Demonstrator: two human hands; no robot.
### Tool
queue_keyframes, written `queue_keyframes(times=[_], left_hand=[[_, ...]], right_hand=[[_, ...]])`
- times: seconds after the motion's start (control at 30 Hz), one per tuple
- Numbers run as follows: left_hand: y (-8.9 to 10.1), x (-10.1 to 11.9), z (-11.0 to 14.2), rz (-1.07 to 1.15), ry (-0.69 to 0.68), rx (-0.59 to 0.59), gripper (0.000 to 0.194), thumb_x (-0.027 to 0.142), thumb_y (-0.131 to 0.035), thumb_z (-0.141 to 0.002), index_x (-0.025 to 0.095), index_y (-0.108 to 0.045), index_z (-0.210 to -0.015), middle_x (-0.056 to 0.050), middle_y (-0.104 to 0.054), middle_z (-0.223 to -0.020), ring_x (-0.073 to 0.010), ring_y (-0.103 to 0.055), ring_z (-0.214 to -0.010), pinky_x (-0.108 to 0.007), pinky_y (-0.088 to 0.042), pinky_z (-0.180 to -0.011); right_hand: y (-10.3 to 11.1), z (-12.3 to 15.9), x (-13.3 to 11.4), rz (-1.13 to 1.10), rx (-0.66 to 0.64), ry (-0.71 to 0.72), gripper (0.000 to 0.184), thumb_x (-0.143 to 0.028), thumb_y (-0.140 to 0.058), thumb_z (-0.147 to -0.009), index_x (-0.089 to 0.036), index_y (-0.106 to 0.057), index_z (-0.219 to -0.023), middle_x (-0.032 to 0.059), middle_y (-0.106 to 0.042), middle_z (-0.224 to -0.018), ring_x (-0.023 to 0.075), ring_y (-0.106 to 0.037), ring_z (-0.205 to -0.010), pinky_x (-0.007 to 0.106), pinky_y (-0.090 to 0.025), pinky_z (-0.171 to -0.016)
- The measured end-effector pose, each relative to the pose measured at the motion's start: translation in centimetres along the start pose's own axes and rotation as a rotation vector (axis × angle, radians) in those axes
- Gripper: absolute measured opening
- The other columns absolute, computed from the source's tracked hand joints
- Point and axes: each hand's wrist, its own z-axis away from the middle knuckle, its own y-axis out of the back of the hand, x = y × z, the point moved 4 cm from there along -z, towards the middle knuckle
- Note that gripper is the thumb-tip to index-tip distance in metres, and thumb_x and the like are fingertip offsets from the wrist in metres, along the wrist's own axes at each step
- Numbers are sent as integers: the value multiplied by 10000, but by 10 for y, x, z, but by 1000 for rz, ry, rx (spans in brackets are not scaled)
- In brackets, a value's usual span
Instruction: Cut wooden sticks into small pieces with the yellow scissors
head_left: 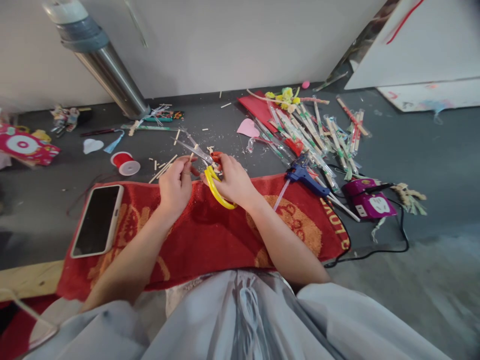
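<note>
My right hand point(234, 181) is closed around the yellow handles of a pair of scissors point(217, 192). Their blades are spread and point away to the upper left. In my left hand point(177, 180) a thin pale wooden stick point(193, 152) is pinched, its upper end between or beside the blades; which of the two I cannot tell. Several cut stick pieces point(165, 167) lie just left of my left hand, and small crumbs are scattered on the dark table around the blades. Both hands are over the far edge of a red towel point(217, 240).
On the towel's left lies a phone point(98, 220); beyond it, a spool of red thread point(125, 163). A steel flask point(108, 70) stands by the wall. To the right are a blue glue gun point(305, 179), wrapped sticks point(307, 135) and a purple power box point(369, 199) with a black cable.
</note>
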Motion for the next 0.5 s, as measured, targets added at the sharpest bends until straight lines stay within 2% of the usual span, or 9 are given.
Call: queue_keyframes(times=[0.23, 0.33, 0.4, 0.5], left_hand=[[1, -5, -2, 20, 44, 0, 287, 361, -419, -954, 185, -636, -1021, -22, -686, -789, -118, -596, -656, -234, -465, -647], [3, -10, -5, -11, 76, 8, 269, 367, -425, -946, 192, -624, -993, -25, -688, -802, -130, -613, -676, -243, -465, -651], [5, -14, -8, -103, 117, -8, 247, 334, -422, -936, 196, -620, -988, -30, -696, -826, -148, -633, -723, -258, -470, -686], [7, -22, -12, -360, 223, -89, 230, 260, -408, -917, 211, -616, -1002, -48, -712, -929, -187, -656, -831, -296, -466, -750]], right_hand=[[1, -1, 3, 64, -11, -18, 549, -493, -600, -840, -107, -524, -1222, 183, -618, -1107, 322, -579, -1047, 503, -442, -965], [1, -1, 6, 82, 12, -36, 550, -538, -572, -854, -120, -539, -1209, 183, -626, -1088, 320, -587, -1038, 508, -443, -962], [2, -2, 7, 93, 20, -60, 569, -570, -555, -859, -128, -535, -1217, 180, -628, -1107, 314, -592, -1037, 506, -445, -964], [4, -3, 8, 118, -5, -108, 600, -574, -549, -869, -112, -523, -1251, 182, -630, -1121, 307, -597, -1056, 482, -448, -972]])
